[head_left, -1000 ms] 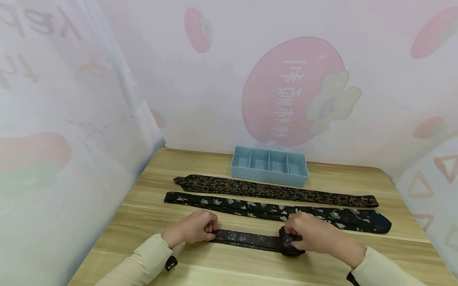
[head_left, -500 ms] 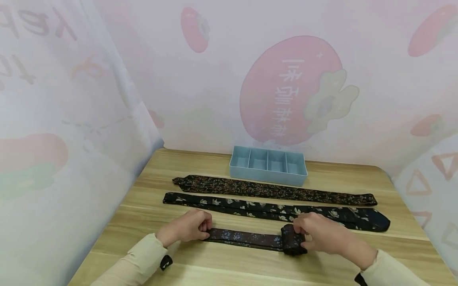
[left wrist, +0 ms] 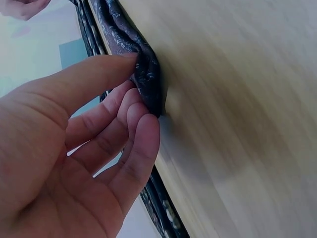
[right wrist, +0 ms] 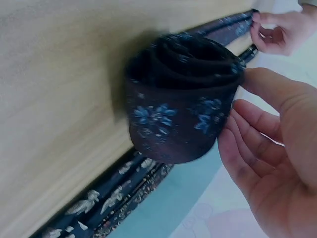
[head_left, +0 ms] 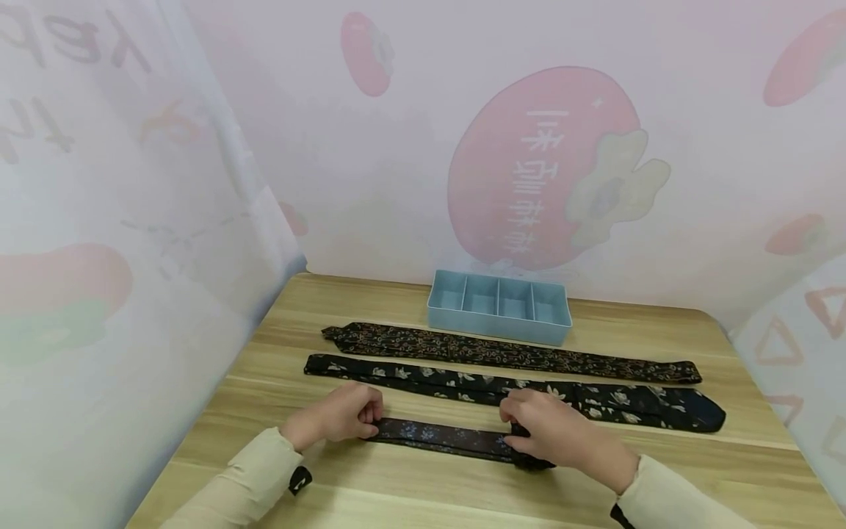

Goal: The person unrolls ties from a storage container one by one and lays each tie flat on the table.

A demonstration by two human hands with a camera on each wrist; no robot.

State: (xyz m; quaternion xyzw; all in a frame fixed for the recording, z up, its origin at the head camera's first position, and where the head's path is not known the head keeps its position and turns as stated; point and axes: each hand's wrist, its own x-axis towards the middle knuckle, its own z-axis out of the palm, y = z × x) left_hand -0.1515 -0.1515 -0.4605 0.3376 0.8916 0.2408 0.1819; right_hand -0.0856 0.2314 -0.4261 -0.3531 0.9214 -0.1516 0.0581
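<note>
A dark necktie with blue flowers [head_left: 439, 435] lies in front, partly rolled up. Its flat stretch runs between the two hands. My left hand [head_left: 338, 416] pinches the tie's left end between thumb and fingers; the left wrist view shows the folded tip [left wrist: 148, 82] there. At the other end, my right hand [head_left: 562, 433] holds the rolled part, which it largely covers in the head view. From the right wrist, the loose coil [right wrist: 173, 114] shows with its layers, thumb and curled fingers on its side.
Behind lie a black necktie with pale flowers [head_left: 456, 380] and a finely patterned dark necktie [head_left: 489, 351], both stretched out. A blue tray with several compartments [head_left: 496, 321] stands at the back of the wooden table [head_left: 370, 294], before a printed backdrop.
My left hand has shifted slightly left with the tie's end. The right hand first drew back to the roll's right side, then moved left over it; the roll sits slightly further left.
</note>
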